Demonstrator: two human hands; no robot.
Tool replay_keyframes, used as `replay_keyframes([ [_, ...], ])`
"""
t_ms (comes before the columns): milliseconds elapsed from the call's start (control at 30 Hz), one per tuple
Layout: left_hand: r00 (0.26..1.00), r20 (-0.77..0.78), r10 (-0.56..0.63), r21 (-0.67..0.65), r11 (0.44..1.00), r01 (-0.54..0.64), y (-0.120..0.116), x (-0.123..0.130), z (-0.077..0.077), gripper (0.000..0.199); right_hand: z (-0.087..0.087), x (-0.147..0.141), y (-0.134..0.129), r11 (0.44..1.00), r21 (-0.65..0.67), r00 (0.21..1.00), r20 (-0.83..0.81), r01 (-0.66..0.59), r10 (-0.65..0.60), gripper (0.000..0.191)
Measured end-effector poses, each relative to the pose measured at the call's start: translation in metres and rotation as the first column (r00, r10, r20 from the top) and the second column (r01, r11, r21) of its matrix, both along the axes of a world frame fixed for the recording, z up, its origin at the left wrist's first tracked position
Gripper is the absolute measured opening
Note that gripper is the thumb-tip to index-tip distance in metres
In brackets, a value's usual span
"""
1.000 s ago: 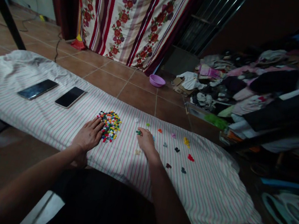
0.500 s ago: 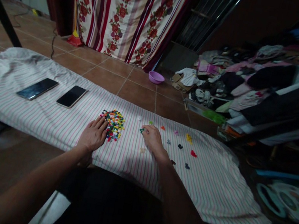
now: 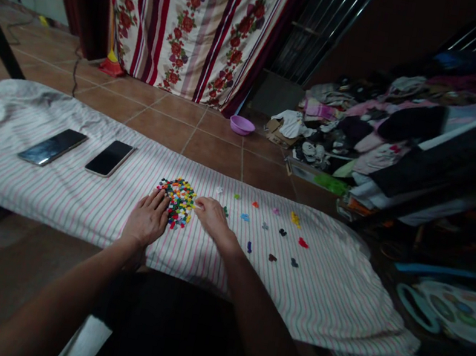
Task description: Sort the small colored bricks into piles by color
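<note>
A heap of small multicoloured plastic pieces [image 3: 178,203] lies on the striped cloth. My left hand [image 3: 146,218] rests flat at the heap's left edge, fingers stretched out and touching it. At the right edge is my right hand [image 3: 211,217], its thumb and fingers pinched together; whatever they hold is too small to make out. Small groups sorted by colour lie to the right: white [image 3: 219,190], light green [image 3: 236,197], orange [image 3: 255,204], yellow [image 3: 296,219], light blue [image 3: 245,217], red [image 3: 302,243] and dark blue [image 3: 249,247] among them. Dark green pieces [image 3: 226,212] show partly behind my right hand.
Two phones [image 3: 109,158] [image 3: 52,146] lie on the left of the cloth [image 3: 337,294]. Beyond it, a purple basin [image 3: 242,125] stands on the tiled floor before a flowered curtain [image 3: 205,25]. Clothes [image 3: 359,119] are piled at the right.
My right hand has moved left from the dark green pieces to the heap's right edge. My left hand stays beside the heap. The view has shifted slightly.
</note>
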State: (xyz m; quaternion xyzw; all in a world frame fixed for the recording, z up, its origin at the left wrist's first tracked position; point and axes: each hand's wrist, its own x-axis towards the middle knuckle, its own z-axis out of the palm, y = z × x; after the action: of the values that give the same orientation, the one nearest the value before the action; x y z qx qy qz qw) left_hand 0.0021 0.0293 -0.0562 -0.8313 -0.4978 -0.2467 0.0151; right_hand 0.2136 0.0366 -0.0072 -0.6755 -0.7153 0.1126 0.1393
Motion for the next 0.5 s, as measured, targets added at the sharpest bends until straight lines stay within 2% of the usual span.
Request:
replay_keyframes([
  [200,1.000,0.012,0.001,0.024,1.000,-0.002,0.0004,0.0001,-0.0010,0.047,-0.0076,-0.0124,0.0025,0.999,-0.030,0.998,0.058,0.042,-0.040,0.020],
  [500,1.000,0.018,0.002,0.012,1.000,-0.002,0.0011,0.0004,-0.0033,0.048,-0.0097,-0.0106,0.0035,0.997,-0.037,0.997,0.036,0.074,-0.072,0.021],
])
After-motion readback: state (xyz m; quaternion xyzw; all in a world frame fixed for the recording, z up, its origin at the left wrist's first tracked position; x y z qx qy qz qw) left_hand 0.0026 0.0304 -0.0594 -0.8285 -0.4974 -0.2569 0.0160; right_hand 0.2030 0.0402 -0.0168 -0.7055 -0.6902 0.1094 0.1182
